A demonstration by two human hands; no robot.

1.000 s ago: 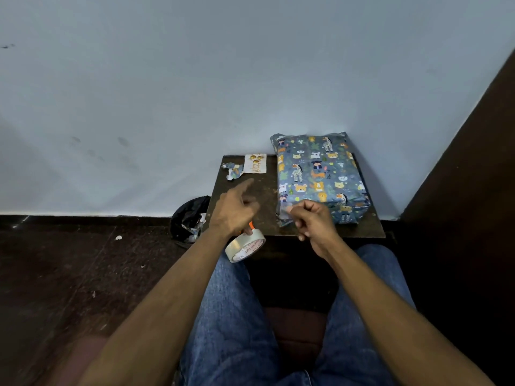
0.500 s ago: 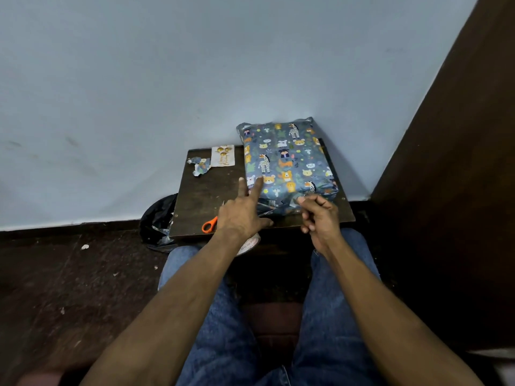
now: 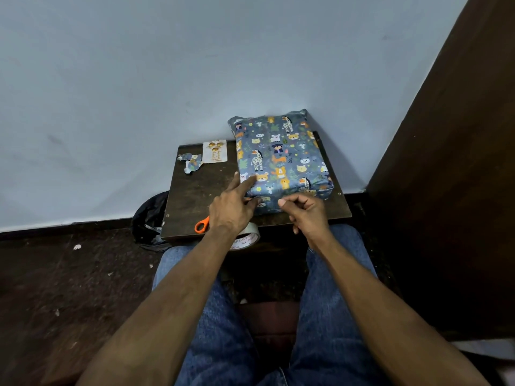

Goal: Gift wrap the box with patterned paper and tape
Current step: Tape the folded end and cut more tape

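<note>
Nearest, a roll of clear glossy tape with red print [image 3: 246, 237] hangs at the tabletop's front edge under the left wrist; whether anything holds it I cannot tell. The left hand [image 3: 231, 208] presses straight fingers on the near left corner of the flat box in blue-grey paper printed with cartoon animals [image 3: 281, 160], which lies on the right of the dark scuffed wooden tabletop [image 3: 195, 201]. The right hand [image 3: 306, 211] has curled fingers pinched at the near end flap, perhaps on a tape strip, unseen. Wrapping looks nearly finished; this crumpled near end likely remains. Orange plastic scissor handles [image 3: 202, 224] peek beside the left hand; farther lie a torn paper scrap [image 3: 192, 162] and a cream card with gold ornaments [image 3: 215, 151].
</note>
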